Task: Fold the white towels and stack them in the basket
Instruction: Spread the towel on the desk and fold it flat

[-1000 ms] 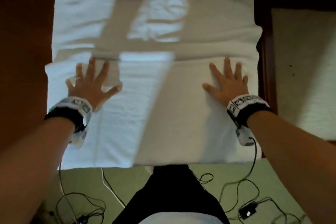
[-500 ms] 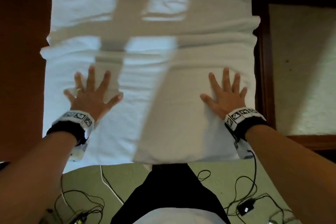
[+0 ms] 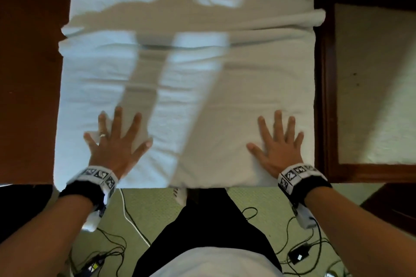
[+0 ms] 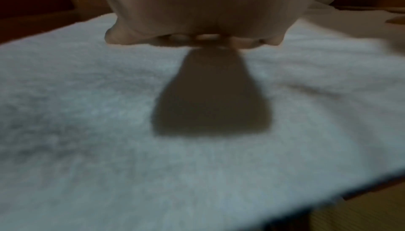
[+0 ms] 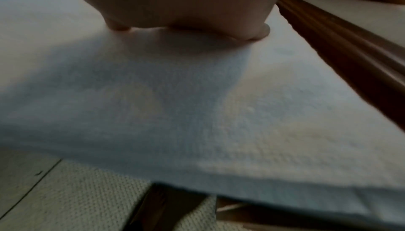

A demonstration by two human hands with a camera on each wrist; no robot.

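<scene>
- A white towel (image 3: pixel 184 87) lies spread on the dark wooden table (image 3: pixel 29 96), its near edge at the table's front edge and a folded edge running across it near the far end.
- The left hand (image 3: pixel 112 141) rests flat on the towel's near left part, fingers splayed and straight, gripping nothing (a ring shows on one finger).
- The right hand (image 3: pixel 276 144) lies flat in the same way on the near right part, fingers spread, nothing pinched.
- Judged from this, the first fold seems laid and is being pressed smooth; further folds are left to do.
- No basket shows in any view, so stacking has not been reached for this towel.
- Cables (image 3: pixel 117 252) trail on the green floor below.
</scene>
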